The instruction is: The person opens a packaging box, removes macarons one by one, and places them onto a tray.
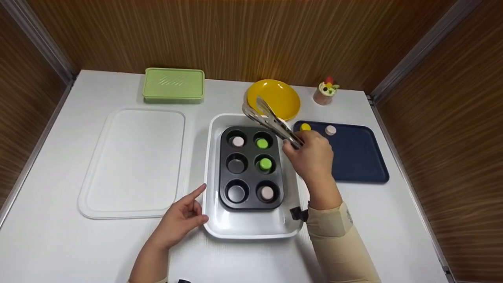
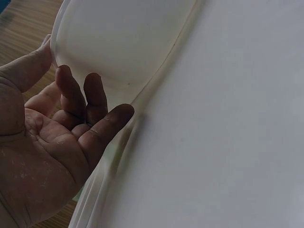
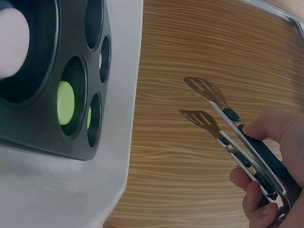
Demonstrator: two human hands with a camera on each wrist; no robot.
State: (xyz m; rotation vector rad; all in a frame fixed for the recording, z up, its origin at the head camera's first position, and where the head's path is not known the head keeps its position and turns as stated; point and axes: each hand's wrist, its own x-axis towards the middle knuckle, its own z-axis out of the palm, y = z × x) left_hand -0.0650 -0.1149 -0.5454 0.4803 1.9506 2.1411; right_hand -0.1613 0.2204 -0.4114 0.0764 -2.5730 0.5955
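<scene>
My right hand (image 1: pixel 314 155) grips metal tongs (image 1: pixel 275 124) with dark handle pads, held above the right rim of a white tub (image 1: pixel 251 227). The tips of the tongs stand apart with nothing between them, as the right wrist view also shows. Inside the tub lies a dark six-cup muffin tin (image 1: pixel 251 173). Pale pink pieces sit in its far-left cup (image 1: pixel 238 141) and near-right cup (image 1: pixel 267 193); green pieces fill the far-right cup (image 1: pixel 262 143) and middle-right cup (image 1: pixel 265 164). At the tub's left rim, my left hand (image 1: pixel 178 220) touches with index finger and thumb, other fingers loosely bent.
A navy tray (image 1: pixel 353 161) on the right bears a yellow piece (image 1: pixel 305 126) and a pink piece (image 1: pixel 330 130). Behind the tub are a yellow plate (image 1: pixel 281 98), a green lidded box (image 1: pixel 173 84) and a dessert cup (image 1: pixel 324 94). A white lid (image 1: pixel 135 161) lies left.
</scene>
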